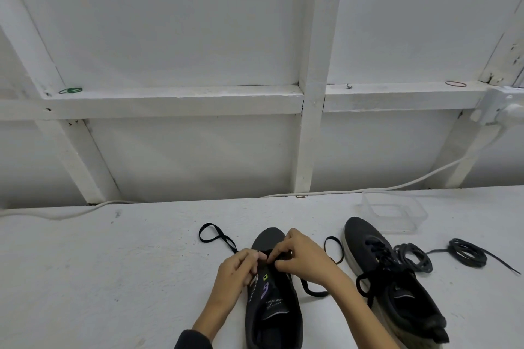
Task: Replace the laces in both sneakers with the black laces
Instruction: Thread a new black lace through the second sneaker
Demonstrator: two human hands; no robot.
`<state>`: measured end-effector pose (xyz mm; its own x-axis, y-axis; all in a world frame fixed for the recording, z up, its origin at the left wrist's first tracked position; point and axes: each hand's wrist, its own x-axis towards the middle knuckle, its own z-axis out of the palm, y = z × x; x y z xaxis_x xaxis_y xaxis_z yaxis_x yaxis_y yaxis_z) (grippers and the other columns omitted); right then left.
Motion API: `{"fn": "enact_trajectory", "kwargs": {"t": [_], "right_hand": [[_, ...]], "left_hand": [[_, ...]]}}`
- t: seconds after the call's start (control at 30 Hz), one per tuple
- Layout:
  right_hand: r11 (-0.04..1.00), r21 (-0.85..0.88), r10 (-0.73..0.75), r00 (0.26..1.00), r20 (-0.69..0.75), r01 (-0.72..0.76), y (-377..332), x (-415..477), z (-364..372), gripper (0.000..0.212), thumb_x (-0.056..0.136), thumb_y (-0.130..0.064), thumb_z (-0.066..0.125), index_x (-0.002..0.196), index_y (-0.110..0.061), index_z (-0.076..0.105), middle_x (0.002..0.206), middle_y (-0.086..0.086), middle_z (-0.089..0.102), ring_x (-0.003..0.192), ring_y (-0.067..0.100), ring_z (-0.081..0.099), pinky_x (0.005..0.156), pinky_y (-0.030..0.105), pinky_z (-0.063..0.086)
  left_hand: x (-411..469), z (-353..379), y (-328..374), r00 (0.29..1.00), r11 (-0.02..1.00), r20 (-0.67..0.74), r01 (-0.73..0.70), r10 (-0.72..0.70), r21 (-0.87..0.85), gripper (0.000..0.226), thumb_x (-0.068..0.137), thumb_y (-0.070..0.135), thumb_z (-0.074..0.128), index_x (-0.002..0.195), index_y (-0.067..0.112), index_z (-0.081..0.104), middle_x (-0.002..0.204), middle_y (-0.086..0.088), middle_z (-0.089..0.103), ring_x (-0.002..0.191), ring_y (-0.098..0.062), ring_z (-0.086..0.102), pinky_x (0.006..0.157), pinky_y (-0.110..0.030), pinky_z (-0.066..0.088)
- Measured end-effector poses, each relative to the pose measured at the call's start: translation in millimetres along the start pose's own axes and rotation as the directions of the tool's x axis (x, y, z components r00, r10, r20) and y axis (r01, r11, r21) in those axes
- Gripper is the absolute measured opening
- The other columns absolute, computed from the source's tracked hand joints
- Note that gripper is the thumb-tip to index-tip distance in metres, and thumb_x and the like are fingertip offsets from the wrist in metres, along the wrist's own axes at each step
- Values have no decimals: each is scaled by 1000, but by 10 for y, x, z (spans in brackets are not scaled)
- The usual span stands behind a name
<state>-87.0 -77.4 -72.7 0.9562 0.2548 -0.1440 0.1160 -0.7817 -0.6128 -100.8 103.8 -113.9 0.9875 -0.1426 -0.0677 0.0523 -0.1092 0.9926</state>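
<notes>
Both hands (272,259) pinch the black lace (217,236) over the near sneaker (273,306).

White table (113,263) recorded across the lower field. Clear plastic container (394,214) is seen on it at 2 o'clock, near the back edge. White cable (411,183) is laid along that edge and is led up to a wall fitting (502,110) at 3 o'clock. Wall ledge (175,96): green rubber bands (71,90) at 10 o'clock, red rubber band (455,83) at 2 o'clock.
</notes>
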Motion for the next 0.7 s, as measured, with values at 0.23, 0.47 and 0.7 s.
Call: {"fn": "enact_trajectory", "kwargs": {"t": [0.23, 0.47, 0.7], "right_hand": [[999, 36, 10, 1000, 4, -10, 39, 1, 56, 9, 83, -36, 66, 74, -34, 67, 100, -10, 46, 87, 7, 53, 79, 30, 50], [993, -111, 35, 991, -129, -49, -34, 24, 208, 18, 89, -39, 62, 79, -24, 58, 105, -6, 46, 89, 9, 46, 69, 26, 38], [992, 76, 107, 986, -125, -98, -23, 35, 253, 14, 83, -22, 66, 85, -36, 69, 100, -9, 43, 96, 9, 50, 78, 27, 47]], "left_hand": [[-3, -200, -130, 996, 980, -12, -88, 91, 179, 19, 92, 16, 64, 97, 27, 78, 85, 4, 63, 65, 1, 55, 60, -14, 42], [25, -157, -117, 991, 947, -89, -69, 102, 314, 14, 80, 17, 77, 83, 31, 74, 74, 15, 70, 62, -9, 59, 60, -16, 46], [-9, -152, -92, 992, 908, -41, -94, 121, 409, 13, 78, 21, 78, 75, 33, 76, 77, 21, 71, 58, -3, 54, 63, -14, 45]]}}
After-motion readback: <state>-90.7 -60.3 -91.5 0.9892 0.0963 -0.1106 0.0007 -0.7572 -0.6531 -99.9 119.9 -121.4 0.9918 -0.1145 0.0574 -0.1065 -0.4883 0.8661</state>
